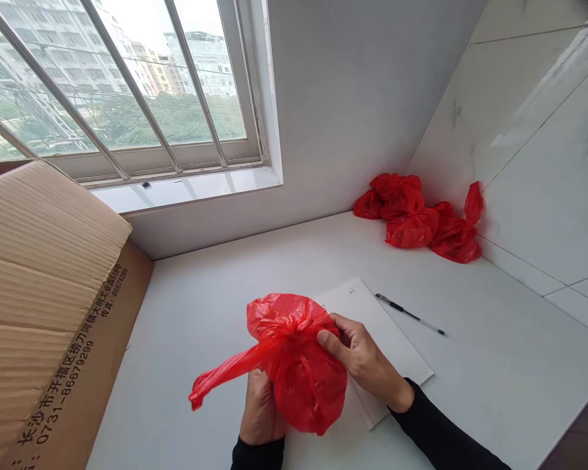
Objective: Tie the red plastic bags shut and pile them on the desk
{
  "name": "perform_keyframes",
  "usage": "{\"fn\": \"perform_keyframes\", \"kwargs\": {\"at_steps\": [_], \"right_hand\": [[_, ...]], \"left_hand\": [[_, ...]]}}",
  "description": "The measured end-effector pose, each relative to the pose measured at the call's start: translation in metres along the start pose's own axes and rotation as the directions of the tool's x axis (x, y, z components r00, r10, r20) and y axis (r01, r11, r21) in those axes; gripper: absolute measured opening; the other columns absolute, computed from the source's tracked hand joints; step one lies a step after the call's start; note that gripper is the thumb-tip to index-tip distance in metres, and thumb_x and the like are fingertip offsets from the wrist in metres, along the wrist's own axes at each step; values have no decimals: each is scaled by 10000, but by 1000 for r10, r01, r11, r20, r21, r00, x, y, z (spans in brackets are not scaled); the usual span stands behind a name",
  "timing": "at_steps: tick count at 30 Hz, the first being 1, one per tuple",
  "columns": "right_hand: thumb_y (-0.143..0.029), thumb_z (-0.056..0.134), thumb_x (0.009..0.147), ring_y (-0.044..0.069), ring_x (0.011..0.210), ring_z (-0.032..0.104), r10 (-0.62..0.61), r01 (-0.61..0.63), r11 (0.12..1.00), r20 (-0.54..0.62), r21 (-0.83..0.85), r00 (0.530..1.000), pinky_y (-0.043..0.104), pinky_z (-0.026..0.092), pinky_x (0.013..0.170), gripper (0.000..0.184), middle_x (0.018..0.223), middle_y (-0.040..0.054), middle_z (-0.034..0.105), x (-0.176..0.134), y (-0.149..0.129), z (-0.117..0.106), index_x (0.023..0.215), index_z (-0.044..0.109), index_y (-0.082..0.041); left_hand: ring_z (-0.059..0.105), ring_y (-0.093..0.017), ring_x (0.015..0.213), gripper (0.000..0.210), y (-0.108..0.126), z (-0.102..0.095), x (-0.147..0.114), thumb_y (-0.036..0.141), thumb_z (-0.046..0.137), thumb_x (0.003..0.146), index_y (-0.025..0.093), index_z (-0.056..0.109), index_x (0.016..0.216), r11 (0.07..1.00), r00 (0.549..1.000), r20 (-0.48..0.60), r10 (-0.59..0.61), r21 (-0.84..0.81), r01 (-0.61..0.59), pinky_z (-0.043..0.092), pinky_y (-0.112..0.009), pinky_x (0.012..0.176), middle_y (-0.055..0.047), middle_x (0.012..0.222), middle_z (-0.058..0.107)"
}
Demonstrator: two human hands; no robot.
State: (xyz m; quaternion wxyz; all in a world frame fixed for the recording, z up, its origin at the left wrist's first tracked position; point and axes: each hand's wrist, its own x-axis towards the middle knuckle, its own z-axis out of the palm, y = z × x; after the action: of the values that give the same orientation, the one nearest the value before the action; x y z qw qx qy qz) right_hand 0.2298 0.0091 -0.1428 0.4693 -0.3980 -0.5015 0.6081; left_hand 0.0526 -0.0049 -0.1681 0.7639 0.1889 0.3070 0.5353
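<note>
A red plastic bag (311, 385), gathered and twisted at its neck, is held up over the white table. Its twisted end sticks out to the lower left. My right hand (360, 356) grips the bag's right side, thumb on top and fingers behind it. From below and to the left, my left hand (262, 408) supports the bag; most of its fingers are hidden behind the plastic. What the bag contains cannot be seen. Beneath it lies a white paper pad (389, 359) with a little handwriting near its top edge.
A black pen (411, 314) lies right of the pad. Several red plastic bags (411, 215) are heaped in the back right corner against the walls. An open cardboard box (53, 313) stands at the left, below a barred window (142, 85).
</note>
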Motion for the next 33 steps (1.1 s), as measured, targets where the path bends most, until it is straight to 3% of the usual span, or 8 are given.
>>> {"fn": "perform_keyframes", "kwargs": {"at_steps": [5,8,12,18,21,24,27,33], "right_hand": [[-539,593,977,173,819,601,30,-30,997,-6,66,1000,282,495,717,361,916,31,655,1,-2,0,996,676,-189],[-496,605,985,189,921,625,27,-32,997,72,73,997,317,521,836,338,1036,50,681,1,-5,-1,1145,676,-207],[-432,720,920,228,1046,638,43,-56,996,160,76,986,382,521,950,400,1153,64,679,0,-5,0,1260,644,-235],[-390,710,933,189,927,617,-29,28,994,11,103,1000,321,512,858,221,994,24,662,-1,-6,2,1074,673,-225],[-389,709,934,183,913,600,-56,63,994,-79,92,995,306,507,832,204,991,20,657,-2,-6,0,1060,663,-235],[-383,730,918,183,911,594,-88,90,996,-93,16,992,311,502,849,212,1001,19,657,-3,-6,-2,1069,672,-246],[-386,737,908,204,961,600,-118,117,992,-14,-50,993,343,502,910,261,1042,32,646,-5,-5,-4,1126,683,-254],[-422,615,989,229,1078,618,-94,97,993,37,-73,995,393,498,993,337,1245,71,649,-4,-4,-4,1298,645,-289]], "left_hand": [[735,-312,956,350,0,6,2,253,821,782,213,709,1111,998,995,-85,49,34,-47,615,-394,842,-70,1034,765],[726,-312,976,177,0,4,2,265,779,831,220,716,990,989,989,-88,118,102,-109,618,-393,830,-51,911,763],[717,-291,1003,158,0,-3,1,270,789,823,215,729,958,980,981,-106,164,130,-150,599,-391,890,-56,905,766],[646,-332,1186,343,5,0,1,442,617,943,179,738,1126,997,992,-125,17,-74,-26,545,-447,1000,-128,1164,740],[586,-329,1278,445,4,7,-1,524,575,954,202,713,1228,989,998,-62,-16,-147,7,497,-454,1059,-127,1289,694],[571,-309,1294,428,-2,14,-3,408,676,921,263,657,1322,999,999,-17,36,0,-36,468,-424,1075,-99,1346,671],[610,-328,1229,495,-5,18,-4,313,774,846,252,649,1321,985,996,-30,78,157,-73,471,-429,1049,-114,1300,691],[656,-320,1076,317,0,8,-2,232,798,769,214,736,1079,984,982,-117,150,110,-138,492,-457,996,-85,1050,741]]}}
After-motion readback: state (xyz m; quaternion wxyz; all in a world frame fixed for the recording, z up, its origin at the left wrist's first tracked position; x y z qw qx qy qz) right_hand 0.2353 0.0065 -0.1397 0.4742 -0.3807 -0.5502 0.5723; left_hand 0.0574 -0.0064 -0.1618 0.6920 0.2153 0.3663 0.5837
